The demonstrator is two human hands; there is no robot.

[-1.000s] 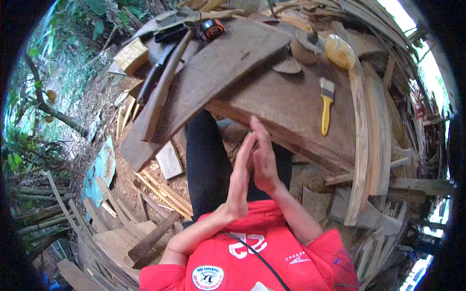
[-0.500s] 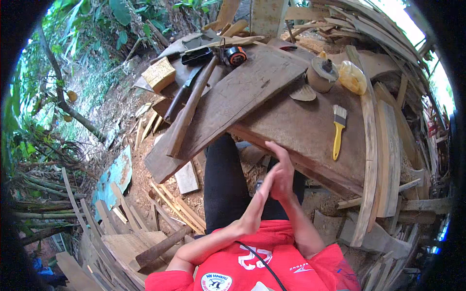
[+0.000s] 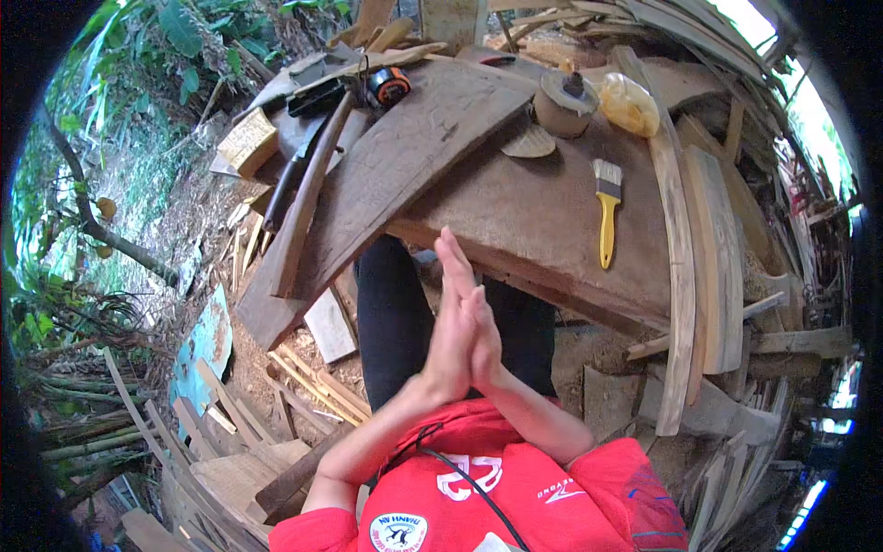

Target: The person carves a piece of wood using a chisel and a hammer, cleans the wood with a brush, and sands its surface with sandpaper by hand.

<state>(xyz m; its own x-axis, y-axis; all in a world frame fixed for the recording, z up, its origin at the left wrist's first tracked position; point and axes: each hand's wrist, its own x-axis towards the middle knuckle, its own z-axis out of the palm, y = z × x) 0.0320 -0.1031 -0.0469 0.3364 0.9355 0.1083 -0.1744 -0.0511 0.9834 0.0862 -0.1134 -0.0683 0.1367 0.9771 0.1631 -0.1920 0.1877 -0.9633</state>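
My left hand (image 3: 445,336) and my right hand (image 3: 483,342) are pressed palm to palm above my lap, fingers stretched out flat and pointing away from me, with no object visible between them. Just beyond my fingertips is the front edge of a brown wooden work surface (image 3: 543,221). On it lie a yellow-handled paintbrush (image 3: 607,230) at the right and a long wooden board (image 3: 377,193) angled at the left, carrying a wooden handle or stick (image 3: 313,193), a dark-handled blade (image 3: 292,179) and an orange-black tape measure (image 3: 391,85).
A cylindrical container (image 3: 563,106) and yellow plastic bag (image 3: 630,106) sit at the back. A wood block (image 3: 248,143) is far left. Long slats (image 3: 685,304) border the right side; offcuts (image 3: 212,442) and a blue metal sheet (image 3: 198,345) lie lower left, with plants (image 3: 184,37) beyond.
My hands stay together but have shifted against each other, and their fingertips sit a little left of where they were half a second ago. The surrounding view has shifted as the camera moved.
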